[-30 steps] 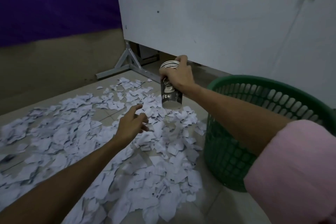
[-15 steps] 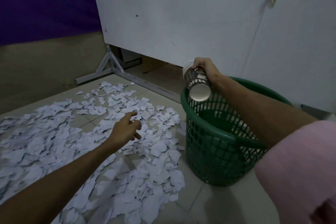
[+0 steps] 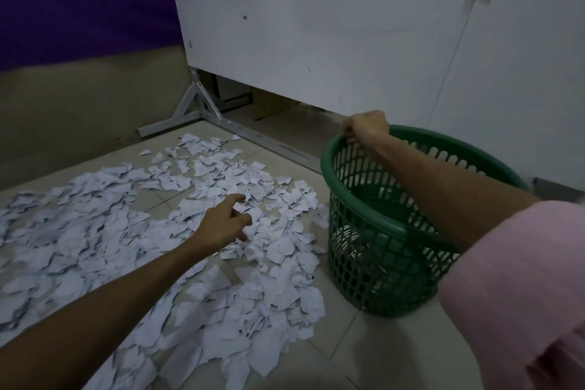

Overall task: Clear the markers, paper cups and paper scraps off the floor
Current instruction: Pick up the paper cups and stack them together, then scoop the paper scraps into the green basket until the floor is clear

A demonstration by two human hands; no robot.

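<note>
Torn white paper scraps [image 3: 133,231] cover the tiled floor across the left and middle. My left hand [image 3: 223,223] hovers just above them with relaxed fingers and holds nothing. A green mesh basket [image 3: 389,288] stands on the floor to the right of the scraps. My right hand [image 3: 365,130] is over the basket's far left rim, its fingers hanging loosely curled and empty. The dark paper cups [image 3: 348,241] lie low inside the basket and show through the mesh. I see no markers.
A white board [image 3: 316,35] on a grey metal stand [image 3: 196,108] rises behind the scraps and basket. A purple and tan wall [image 3: 79,57] closes the left side. Bare tiles [image 3: 380,355] lie in front of the basket.
My right hand carried the stacked cups from above the scraps to the basket and let them go; they now lie inside. My left hand stayed above the scraps.
</note>
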